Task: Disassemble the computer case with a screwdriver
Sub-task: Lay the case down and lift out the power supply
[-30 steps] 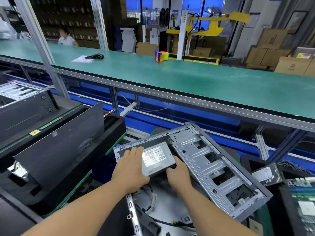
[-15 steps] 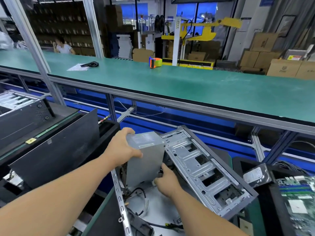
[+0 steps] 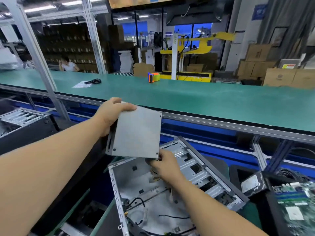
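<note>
Two hands, left hand (image 3: 111, 114) gripping power supply (image 3: 136, 133)

No text can be read. A blue wall sign (image 3: 259, 12) is seen well above the cardboard boxes (image 3: 279, 77), its pale characters blurred beyond reading. A yellow and red label (image 3: 288, 66) is placed on a box just above those boxes; its print is too small to be made out. Round logos on the boxes are illegible.

A tape dispenser (image 3: 154, 77), paper (image 3: 80, 84) and cable (image 3: 94, 81) lie on the green bench (image 3: 213, 99).
</note>
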